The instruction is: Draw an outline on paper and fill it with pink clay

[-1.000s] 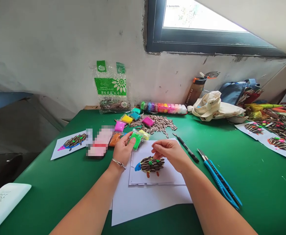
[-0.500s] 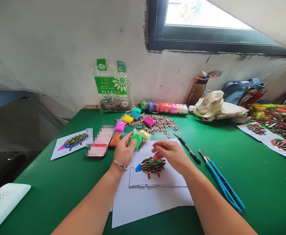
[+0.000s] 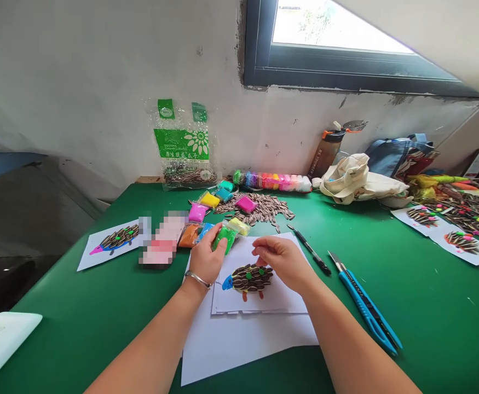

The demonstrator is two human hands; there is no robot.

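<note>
My left hand is closed around a small clear packet of green modelling clay, held above the left edge of the paper stack. My right hand hovers over the paper with thumb and fingertips pinched together; what sits in the pinch, if anything, is too small to make out. Below it on the white paper lies a hedgehog picture with a blue clay head, a body of sunflower seeds, green clay dots and orange-brown feet.
Behind the hands are loose sunflower seeds and several coloured clay packets. A black pen and a blue utility knife, blade exposed, lie on the right. Another hedgehog picture lies left; a seed bag leans on the wall.
The whole view has shifted slightly, so things appear a little further left. Both hands keep nearly the same pose, the left still holding the green clay packet.
</note>
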